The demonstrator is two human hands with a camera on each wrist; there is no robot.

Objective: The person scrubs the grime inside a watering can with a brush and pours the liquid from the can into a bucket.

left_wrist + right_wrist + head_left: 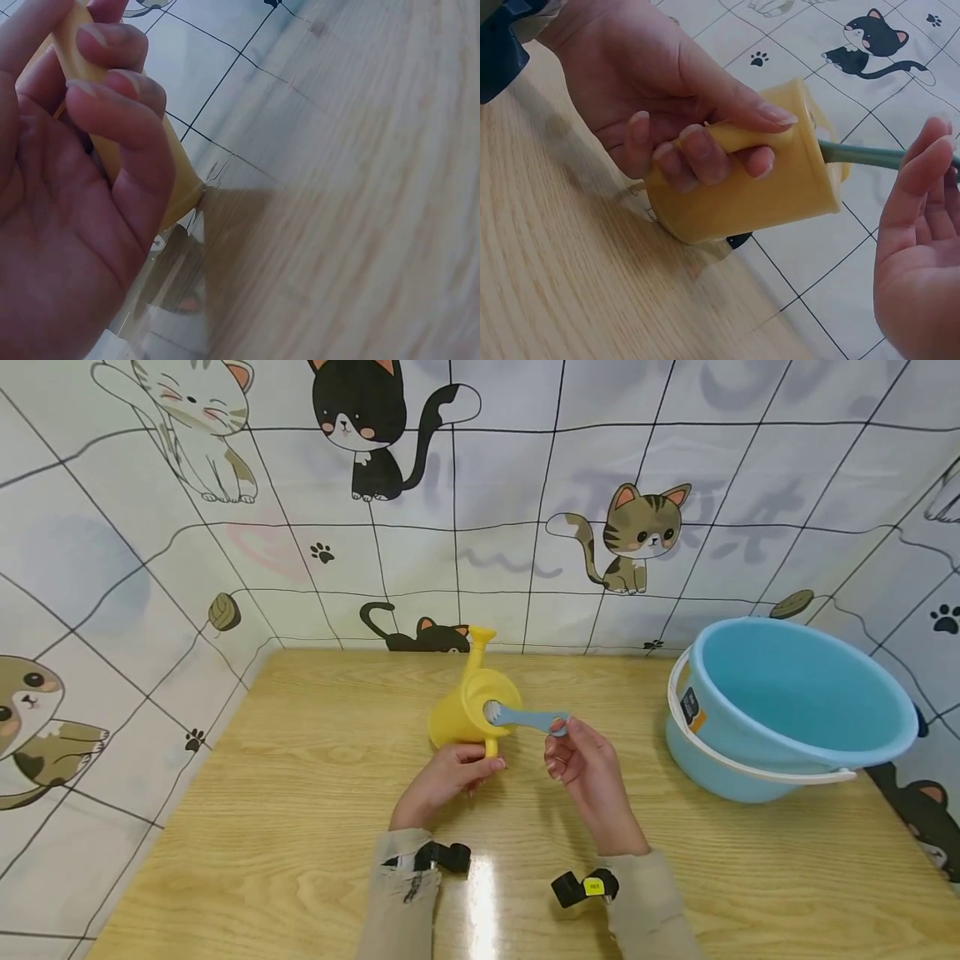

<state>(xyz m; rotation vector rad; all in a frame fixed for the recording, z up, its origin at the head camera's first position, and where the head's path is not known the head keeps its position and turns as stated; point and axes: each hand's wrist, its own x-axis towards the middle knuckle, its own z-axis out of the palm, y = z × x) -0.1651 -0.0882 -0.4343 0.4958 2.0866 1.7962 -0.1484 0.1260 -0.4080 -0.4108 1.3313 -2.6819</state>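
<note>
A yellow watering can point(453, 720) is tipped over the table, its mouth toward the right and its spout pointing to the wall. My left hand point(447, 774) grips its handle; the right wrist view shows those fingers point(705, 154) curled round it. Between the fingertips of my right hand point(594, 770) is the end of a blue brush handle point(531, 718). The brush's whitish bristle head point(492, 712) is at the can's mouth. In the right wrist view, the brush point(866, 155) runs into the opening, which hides its head.
A large light blue bucket point(712, 772) with a white carry handle point(731, 766) stands at the right of the wooden table point(285, 827). Behind and beside the table hangs a white cloth backdrop point(495, 556) with black grid lines and cartoon cats.
</note>
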